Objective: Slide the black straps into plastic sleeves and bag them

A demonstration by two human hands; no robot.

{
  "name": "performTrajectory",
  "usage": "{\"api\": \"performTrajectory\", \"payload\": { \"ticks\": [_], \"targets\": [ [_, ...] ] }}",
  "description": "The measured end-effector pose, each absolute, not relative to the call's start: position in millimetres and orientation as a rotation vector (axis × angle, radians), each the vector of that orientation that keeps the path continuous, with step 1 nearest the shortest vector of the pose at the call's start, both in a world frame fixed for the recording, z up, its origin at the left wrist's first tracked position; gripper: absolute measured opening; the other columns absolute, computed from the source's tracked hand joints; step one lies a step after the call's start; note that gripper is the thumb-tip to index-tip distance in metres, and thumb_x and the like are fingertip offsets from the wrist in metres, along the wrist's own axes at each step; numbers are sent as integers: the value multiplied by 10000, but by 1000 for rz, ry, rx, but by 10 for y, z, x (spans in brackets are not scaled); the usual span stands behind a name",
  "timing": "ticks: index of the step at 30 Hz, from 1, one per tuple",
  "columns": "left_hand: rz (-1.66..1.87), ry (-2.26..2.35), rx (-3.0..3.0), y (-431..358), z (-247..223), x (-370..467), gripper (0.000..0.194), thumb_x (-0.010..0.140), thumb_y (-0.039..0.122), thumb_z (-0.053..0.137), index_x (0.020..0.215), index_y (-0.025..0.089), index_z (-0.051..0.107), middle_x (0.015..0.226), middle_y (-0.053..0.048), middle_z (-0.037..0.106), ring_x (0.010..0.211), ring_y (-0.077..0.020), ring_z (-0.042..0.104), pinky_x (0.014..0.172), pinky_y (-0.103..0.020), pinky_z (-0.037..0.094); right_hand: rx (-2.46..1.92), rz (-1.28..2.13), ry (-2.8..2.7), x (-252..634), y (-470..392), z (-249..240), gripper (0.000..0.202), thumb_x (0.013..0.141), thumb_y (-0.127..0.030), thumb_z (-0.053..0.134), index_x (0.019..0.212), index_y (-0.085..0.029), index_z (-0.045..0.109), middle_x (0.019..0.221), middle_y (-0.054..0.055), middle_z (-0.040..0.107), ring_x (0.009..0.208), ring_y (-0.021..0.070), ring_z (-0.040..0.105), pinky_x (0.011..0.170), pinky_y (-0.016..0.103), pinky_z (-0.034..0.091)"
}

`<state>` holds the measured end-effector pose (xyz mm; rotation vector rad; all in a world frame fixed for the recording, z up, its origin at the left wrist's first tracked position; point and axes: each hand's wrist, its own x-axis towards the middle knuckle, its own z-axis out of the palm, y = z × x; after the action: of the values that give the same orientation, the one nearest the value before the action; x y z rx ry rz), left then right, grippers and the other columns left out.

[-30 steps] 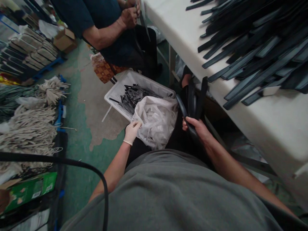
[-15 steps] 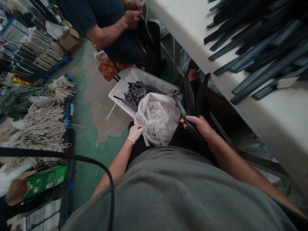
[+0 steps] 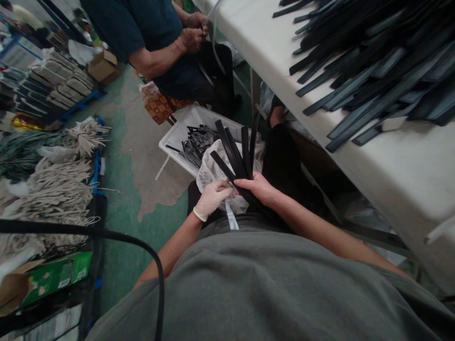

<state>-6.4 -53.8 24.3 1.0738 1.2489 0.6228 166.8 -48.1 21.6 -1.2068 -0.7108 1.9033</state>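
My right hand [image 3: 262,190] is closed around several flat black straps [image 3: 230,148], which look like leather and fan out upward in front of my lap. My left hand [image 3: 210,201], in a pale glove, is pinched at the near side of this bundle. From its fingers hangs a thin translucent plastic strip [image 3: 232,217]. Both hands almost meet above a white bag [image 3: 205,171] filled with similar strips. Behind the bag stands a white plastic bin [image 3: 182,124] holding small black pieces [image 3: 199,142].
On the right, a white table [image 3: 263,42] bears a large pile of black straps [image 3: 369,71]. A co-worker in a dark shirt [image 3: 152,23] sits ahead, hands on a light strip. Bundled pale cords [image 3: 64,184] and a green box [image 3: 60,277] lie at left.
My right hand has swung left with the black straps, over the bag. My left hand has moved right and up to meet them, and a plastic strip now dangles from it.
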Motion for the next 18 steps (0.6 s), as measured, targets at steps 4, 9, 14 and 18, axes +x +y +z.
{"api": "performTrajectory", "payload": {
  "ticks": [4,9,14,18],
  "targets": [
    [539,1154,998,-572,241,-46,331,695,301,759,956,150,623,826,-31,716,719,-138,669,704,-249,504,-1203,1752,-796,1701,-385,249,193,636,-275,769,773,-150,715,772,42,739,614,152,652,585,265,559],
    [433,1152,960,-595,245,-91,359,724,320,723,1014,142,607,808,-49,718,685,-146,682,677,-251,501,-1225,1674,-862,1813,-329,283,223,620,-296,779,748,-124,719,759,62,745,546,132,631,502,231,525],
    [446,1211,906,-610,220,-70,329,769,433,660,930,158,582,719,-31,692,554,-127,645,524,-213,430,-1277,1655,-807,1903,-293,323,178,616,-245,770,723,-118,707,729,67,742,520,122,618,507,224,534],
    [537,1296,949,-594,149,-54,378,731,495,710,824,165,551,701,-21,690,500,-107,607,496,-210,401,-1295,1659,-773,1939,-270,331,168,622,-227,761,739,-120,704,748,77,750,531,128,627,526,232,552]
  ]
}}
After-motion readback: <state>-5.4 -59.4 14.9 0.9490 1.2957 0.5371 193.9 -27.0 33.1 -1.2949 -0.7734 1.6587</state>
